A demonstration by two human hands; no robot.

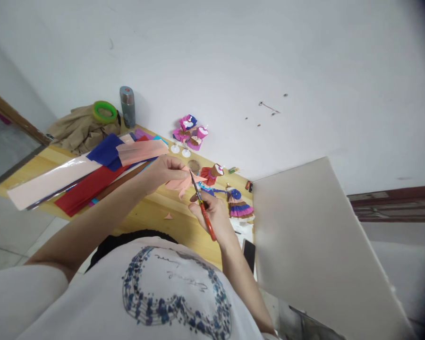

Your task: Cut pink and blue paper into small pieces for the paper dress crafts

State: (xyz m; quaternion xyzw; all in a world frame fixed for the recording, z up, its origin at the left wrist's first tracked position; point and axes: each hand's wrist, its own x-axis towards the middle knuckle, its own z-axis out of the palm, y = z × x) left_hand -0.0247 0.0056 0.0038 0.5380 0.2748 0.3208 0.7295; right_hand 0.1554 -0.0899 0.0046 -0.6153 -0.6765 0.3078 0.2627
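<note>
Over the wooden table (pixel 152 215), my left hand (pixel 166 172) pinches a folded piece of peach crepe paper (pixel 181 185) whose pointed ends hang down and to the right. My right hand (pixel 212 212) is wrapped round red-handled scissors (pixel 206 218). The blades point up and away from me and touch the peach paper beside my left fingertips; whether they are parted is too small to tell. A small peach scrap (pixel 168 216) lies on the table below the paper.
At the left lie crepe paper sheets (pixel 88 189), brown cloth (pixel 85 127), green tape (pixel 105 112) and a flask (pixel 128 107). Small paper dresses (pixel 194 134) stand by the wall. A layered dress (pixel 239 203), a phone (pixel 249 254) and a pale panel (pixel 315 250) are at the right.
</note>
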